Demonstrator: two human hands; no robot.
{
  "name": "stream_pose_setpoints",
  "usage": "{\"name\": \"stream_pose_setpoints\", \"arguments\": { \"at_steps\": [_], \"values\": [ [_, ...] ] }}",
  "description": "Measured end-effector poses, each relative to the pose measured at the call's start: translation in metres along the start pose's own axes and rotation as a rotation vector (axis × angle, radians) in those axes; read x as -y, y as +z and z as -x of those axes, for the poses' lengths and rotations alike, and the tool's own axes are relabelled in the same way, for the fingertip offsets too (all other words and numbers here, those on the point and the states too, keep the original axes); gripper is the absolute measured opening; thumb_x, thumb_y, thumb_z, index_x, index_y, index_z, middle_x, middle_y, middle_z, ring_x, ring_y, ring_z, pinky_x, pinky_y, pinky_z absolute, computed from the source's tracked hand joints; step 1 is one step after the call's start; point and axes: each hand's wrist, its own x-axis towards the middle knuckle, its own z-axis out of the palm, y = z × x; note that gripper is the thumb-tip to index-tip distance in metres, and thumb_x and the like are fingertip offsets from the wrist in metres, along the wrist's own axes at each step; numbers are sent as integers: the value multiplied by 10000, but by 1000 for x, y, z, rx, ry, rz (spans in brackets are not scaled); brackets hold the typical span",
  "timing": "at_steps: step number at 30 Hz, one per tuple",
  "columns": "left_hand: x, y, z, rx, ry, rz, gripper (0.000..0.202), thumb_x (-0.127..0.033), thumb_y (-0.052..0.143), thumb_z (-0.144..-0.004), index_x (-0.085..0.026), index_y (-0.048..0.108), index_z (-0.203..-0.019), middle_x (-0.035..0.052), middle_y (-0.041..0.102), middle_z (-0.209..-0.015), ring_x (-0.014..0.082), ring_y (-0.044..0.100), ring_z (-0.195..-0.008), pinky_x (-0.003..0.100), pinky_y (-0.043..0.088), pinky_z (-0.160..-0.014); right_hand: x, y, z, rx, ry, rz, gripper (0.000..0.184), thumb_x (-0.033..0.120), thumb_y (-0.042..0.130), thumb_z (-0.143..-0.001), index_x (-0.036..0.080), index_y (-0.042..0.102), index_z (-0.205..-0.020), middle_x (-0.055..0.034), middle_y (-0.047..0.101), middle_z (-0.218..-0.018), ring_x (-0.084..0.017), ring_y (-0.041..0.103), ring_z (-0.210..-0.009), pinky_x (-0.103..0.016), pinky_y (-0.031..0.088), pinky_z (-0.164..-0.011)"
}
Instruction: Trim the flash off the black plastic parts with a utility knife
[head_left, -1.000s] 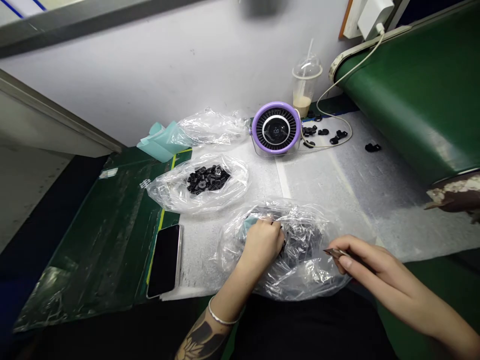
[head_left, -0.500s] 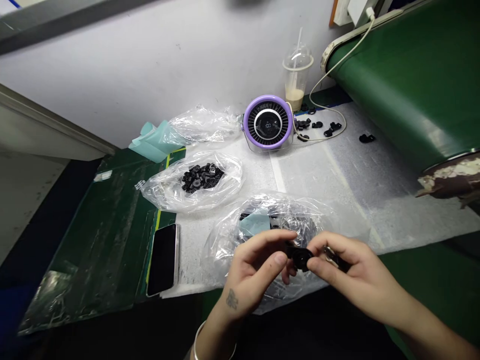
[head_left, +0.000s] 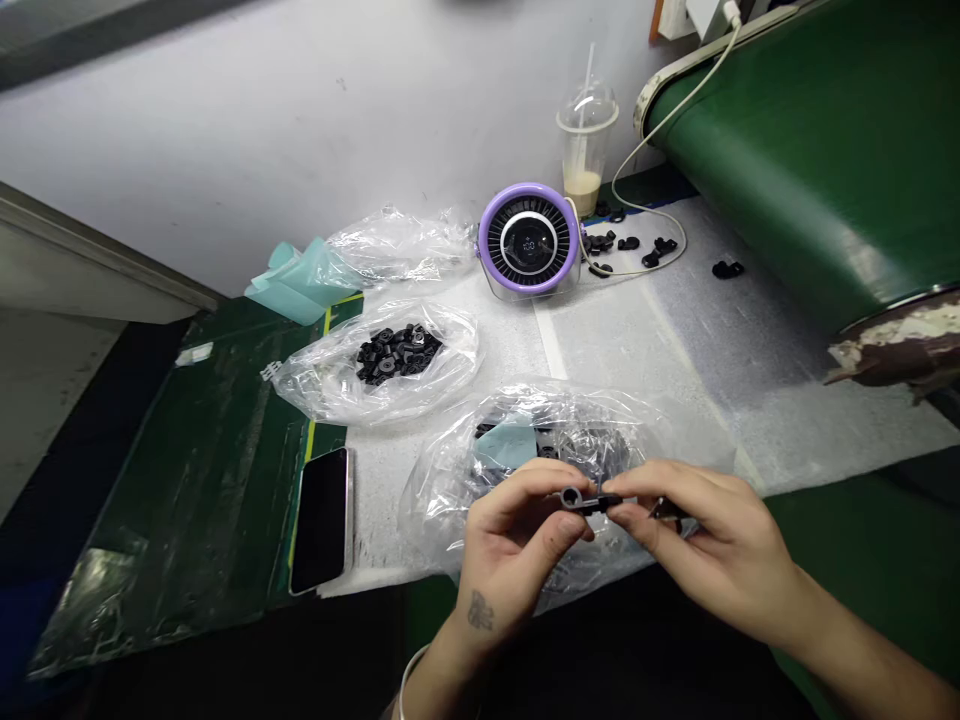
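Note:
My left hand point(head_left: 517, 545) and my right hand point(head_left: 705, 545) meet over the near edge of the table, both pinching one small black plastic part point(head_left: 586, 499) with a round hole at its left end. A thin metal tool point(head_left: 664, 510) is also tucked in my right fingers. Just behind my hands lies a crumpled clear plastic bag point(head_left: 555, 440) with black parts and a teal slip inside. A second clear bag point(head_left: 382, 365) further back to the left holds a heap of small black parts point(head_left: 397, 352).
A black phone point(head_left: 321, 520) lies face up at the left on a green mat point(head_left: 187, 500). A purple desk fan point(head_left: 529, 242), a lidded drink cup point(head_left: 585, 150), loose black parts point(head_left: 626, 243) and a cable sit at the back. A green conveyor belt point(head_left: 810, 150) rises at right.
My left hand came out of the near bag with a black part and rose to meet my right hand. Both hands now hold the part, turned edge-on.

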Motion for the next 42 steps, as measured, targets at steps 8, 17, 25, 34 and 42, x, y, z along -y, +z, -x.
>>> {"name": "stream_pose_setpoints", "arguments": {
  "at_steps": [8,17,25,34,42],
  "values": [
    [2,-4,4,11,235,-270,190,-294,776,-943,-251,805,-1126,81,739,-974,195,694,-887,298,608,-759,-2,0,-3,35,-57,-8,167,81,645,-961,227,672,-1038,21,740,-805,-99,672,-636,-170,532,-569],
    [-8,-13,-4,120,449,-677,443,-27,652,-909,-177,670,-1325,95,707,-1069,181,664,-955,280,572,-801,3,-2,-1,-10,-20,63,141,93,644,-951,218,654,-1014,46,706,-767,-73,636,-608,-145,499,-571],
    [-19,-24,-10,266,416,-523,358,-167,706,-981,-213,713,-1336,102,793,-1051,203,755,-901,302,632,-790,14,-6,-12,227,430,-261,135,282,652,-993,229,661,-869,60,576,-675,-81,529,-605,-163,449,-550],
    [-16,-24,4,98,121,-199,280,-199,757,-953,-265,802,-1221,39,766,-892,116,728,-595,213,608,-563,8,-25,-10,203,89,62,134,246,526,-1085,289,497,-1208,-2,653,-990,-137,669,-876,-212,537,-705],
    [-17,-19,4,57,67,-47,269,-227,812,-912,-282,825,-1175,39,788,-882,127,762,-644,185,636,-583,21,-28,-21,314,-374,407,204,143,439,-1070,226,579,-1193,-33,707,-894,-179,654,-783,-309,485,-651]
  ]
}}
